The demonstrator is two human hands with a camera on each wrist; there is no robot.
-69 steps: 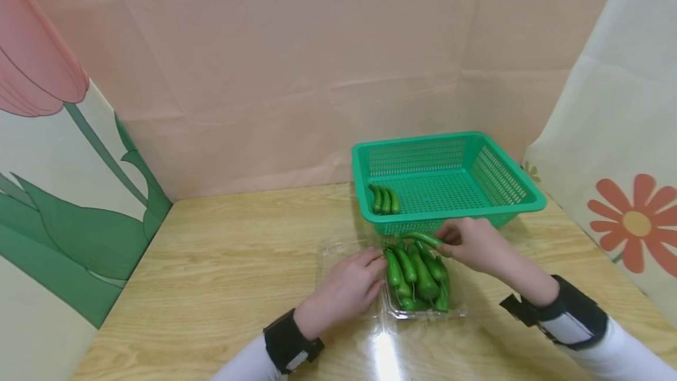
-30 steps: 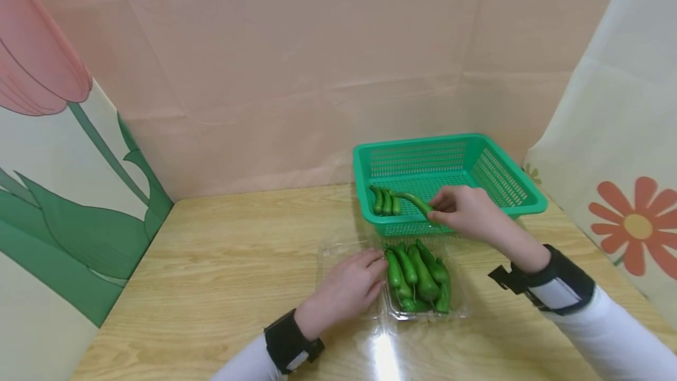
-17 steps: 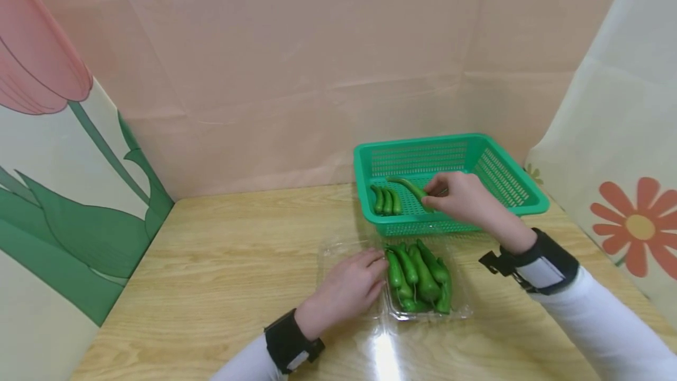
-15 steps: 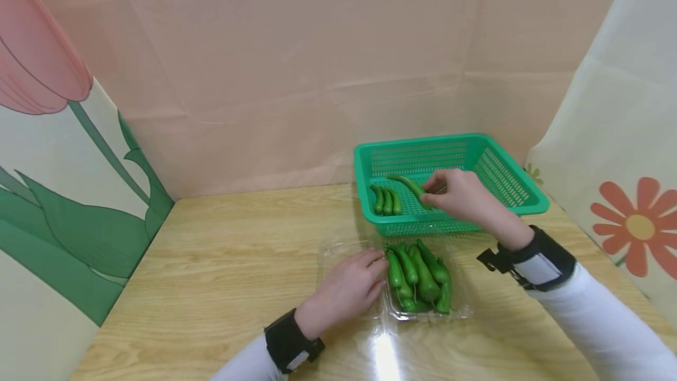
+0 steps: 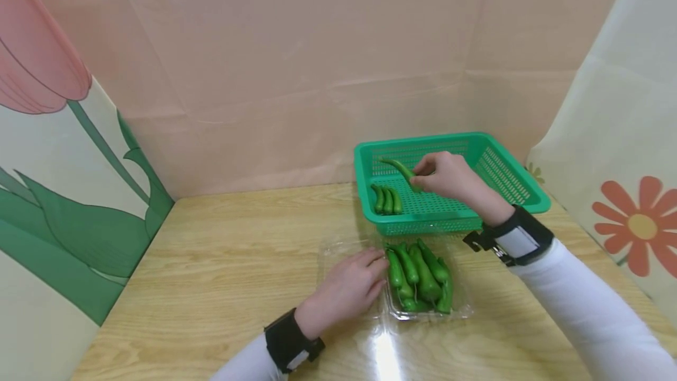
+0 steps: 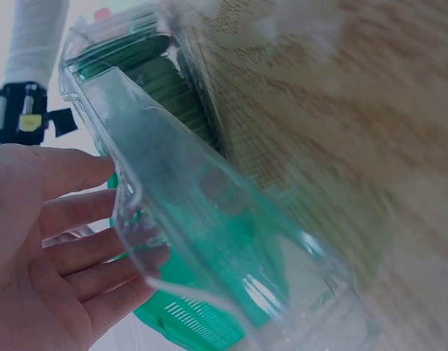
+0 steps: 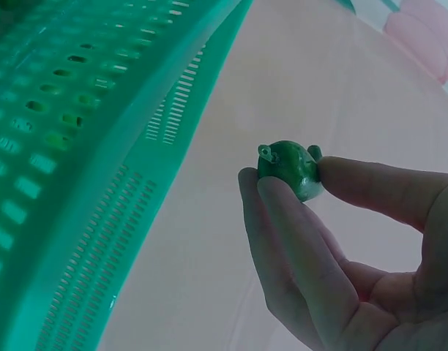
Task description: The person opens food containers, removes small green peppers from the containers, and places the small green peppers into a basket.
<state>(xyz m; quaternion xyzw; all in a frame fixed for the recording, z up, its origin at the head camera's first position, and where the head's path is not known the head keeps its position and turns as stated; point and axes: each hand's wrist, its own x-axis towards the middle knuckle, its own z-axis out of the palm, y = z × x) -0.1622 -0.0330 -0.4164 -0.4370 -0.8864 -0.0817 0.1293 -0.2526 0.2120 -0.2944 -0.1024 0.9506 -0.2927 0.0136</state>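
My right hand (image 5: pixel 449 178) pinches a long green chili pepper (image 5: pixel 398 168) between thumb and fingers, held over the green basket (image 5: pixel 423 140). The right wrist view shows the pepper (image 7: pixel 290 170) end-on, stem end toward the camera. Inside the basket, 3 green peppers (image 5: pixel 388 200) lie side by side at the left. Several more peppers (image 5: pixel 423 275) fill a clear plastic box (image 5: pixel 431 316) in front of it. My left hand (image 5: pixel 346 287) rests at the box's left edge; in the left wrist view its loosely extended fingers touch the clear plastic (image 6: pixel 187 197).
The box's clear lid (image 5: pixel 330 251) lies folded out to the left, partly under my left hand. A wooden table (image 5: pixel 227 275) carries everything. Behind it hangs a pink backdrop (image 5: pixel 264 87); flowered sheets (image 5: pixel 582 151) stand at the sides.
My right hand has carried the pepper up from above the box, over the basket's front rim, farther back and slightly left. My left hand has stayed in place.
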